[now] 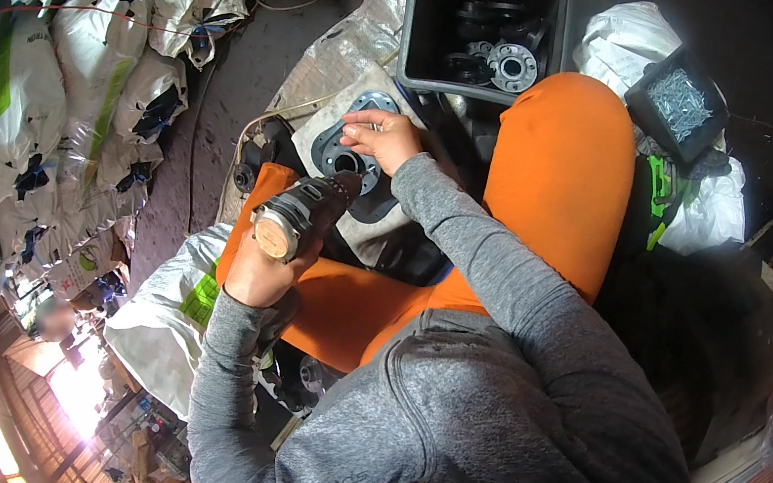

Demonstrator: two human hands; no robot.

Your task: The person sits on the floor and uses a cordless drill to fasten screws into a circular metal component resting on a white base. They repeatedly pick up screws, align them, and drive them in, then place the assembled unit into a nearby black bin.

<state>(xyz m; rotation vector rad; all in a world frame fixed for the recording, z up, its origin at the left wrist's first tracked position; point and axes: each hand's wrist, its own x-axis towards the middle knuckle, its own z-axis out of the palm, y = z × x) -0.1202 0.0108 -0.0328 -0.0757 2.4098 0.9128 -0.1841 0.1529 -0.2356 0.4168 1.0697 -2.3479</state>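
Note:
My left hand (260, 275) is wrapped round a cordless drill (305, 207), whose dark chuck end reaches the near side of a grey metal flange (328, 151). The flange has a round central opening and lies on a pale, flat surface between my legs. Over its far part is my right hand (384, 137), with thumb and fingers drawn together in a pinch. Whatever may be between those fingertips is too small to make out. The drill's tip is partly hidden by its own body.
Beyond my knee stands a black bin (469, 90) holding round flanges and dark parts. A small black tray (645, 130) of loose screws (682, 106) rests on white bags to the right. Stuffed white sacks (95, 48) are piled at left; another white sack (158, 332) lies beside my left arm.

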